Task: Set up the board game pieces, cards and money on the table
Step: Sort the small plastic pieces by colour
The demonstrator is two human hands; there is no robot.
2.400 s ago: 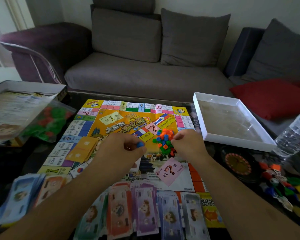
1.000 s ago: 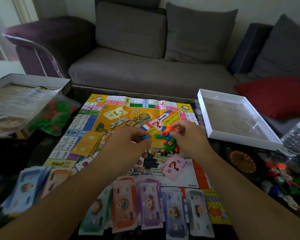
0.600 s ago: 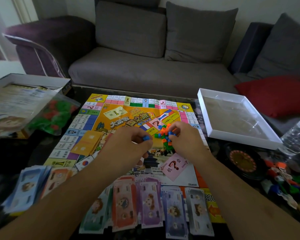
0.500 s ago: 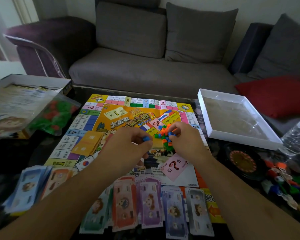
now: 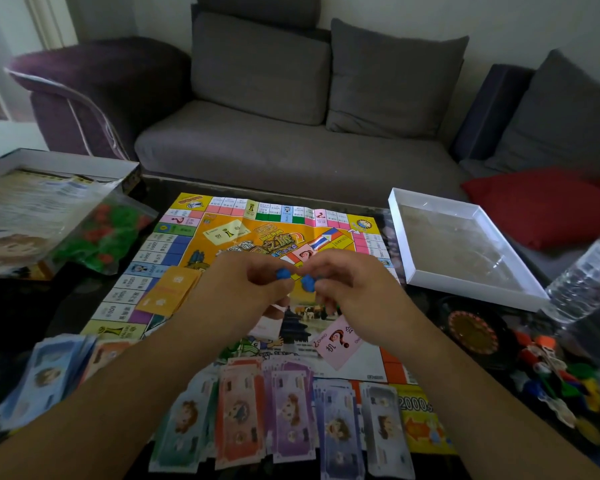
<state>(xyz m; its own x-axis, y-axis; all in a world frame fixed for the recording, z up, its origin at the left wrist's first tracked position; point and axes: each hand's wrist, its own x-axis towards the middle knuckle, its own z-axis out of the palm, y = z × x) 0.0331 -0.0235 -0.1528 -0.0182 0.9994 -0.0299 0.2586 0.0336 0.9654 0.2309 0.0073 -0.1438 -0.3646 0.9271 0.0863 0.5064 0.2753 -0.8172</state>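
Observation:
The colourful game board (image 5: pixel 174 251) lies flat on the dark table. Over its middle, my left hand (image 5: pixel 243 292) pinches a small blue piece (image 5: pixel 283 274) and my right hand (image 5: pixel 350 289) pinches another blue piece (image 5: pixel 307 283). The two hands almost touch at the fingertips. My right hand hides the heap of small coloured pieces. A pink question-mark card (image 5: pixel 338 341) lies on the board by my right wrist. A yellow card stack (image 5: pixel 168 292) sits left of my left hand. Rows of paper money (image 5: pixel 291 420) lie along the board's near edge.
A white box tray (image 5: pixel 400 237) stands right of the board, a roulette wheel (image 5: pixel 473 332) and loose coloured tokens (image 5: pixel 555 372) nearer to me. A water bottle (image 5: pixel 589 282) is at far right. A bag of red and green pieces (image 5: pixel 101 237) and the game box (image 5: pixel 49 161) lie left.
My right hand has lifted a blue piece out of the heap and brought it toward my left hand, which keeps hold of its own blue piece. The heap is now hidden.

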